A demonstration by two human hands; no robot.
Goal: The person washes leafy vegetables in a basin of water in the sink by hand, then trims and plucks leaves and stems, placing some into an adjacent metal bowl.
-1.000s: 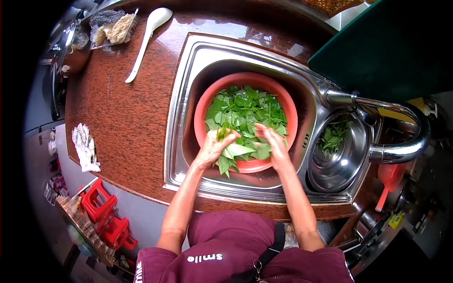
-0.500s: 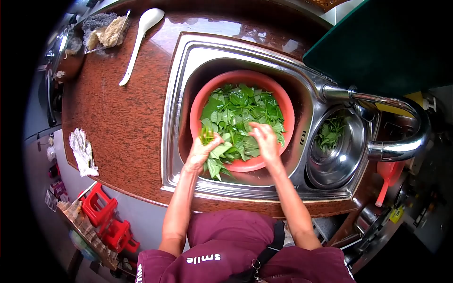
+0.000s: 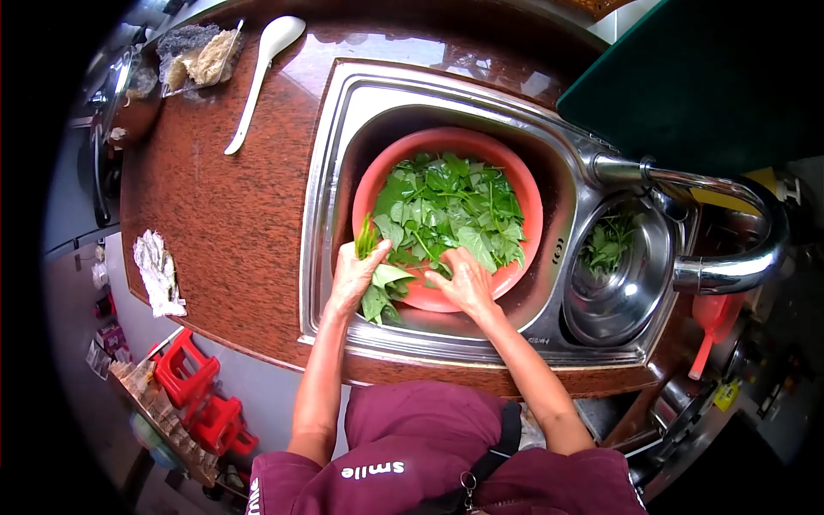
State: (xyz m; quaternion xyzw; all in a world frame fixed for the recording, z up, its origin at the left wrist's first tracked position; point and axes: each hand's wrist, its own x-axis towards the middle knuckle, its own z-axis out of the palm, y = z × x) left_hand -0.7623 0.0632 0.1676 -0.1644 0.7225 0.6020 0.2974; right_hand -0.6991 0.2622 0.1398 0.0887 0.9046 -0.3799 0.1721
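Observation:
A red plastic basin [image 3: 364,190] sits in the steel sink [image 3: 554,215], filled with leafy greens [image 3: 451,202]. My left hand [image 3: 350,276], at the basin's near left rim, is closed around a bunch of leafy greens [image 3: 383,292]; the stems stick up above the fist and the broad leaves hang below. My right hand [image 3: 463,281] is at the near side of the basin, its fingers curled and pinching at greens there. Little of what lies between those fingertips shows. Reddish basin wall and water appear between the two hands.
Right of the basin, a steel bowl [image 3: 631,296] holds some greens under a curved faucet [image 3: 755,245]. On the brown counter [image 3: 223,223] lie a white ladle [image 3: 256,90], a crumpled white cloth [image 3: 157,273] and a clear tray of scrubbers [image 3: 206,60]. Red stools [image 3: 187,371] stand below left.
My right hand has moved toward me and slightly left, its fingers going from spread to curled at the greens. My left hand keeps its bunch, shifted slightly left. The view has shifted slightly.

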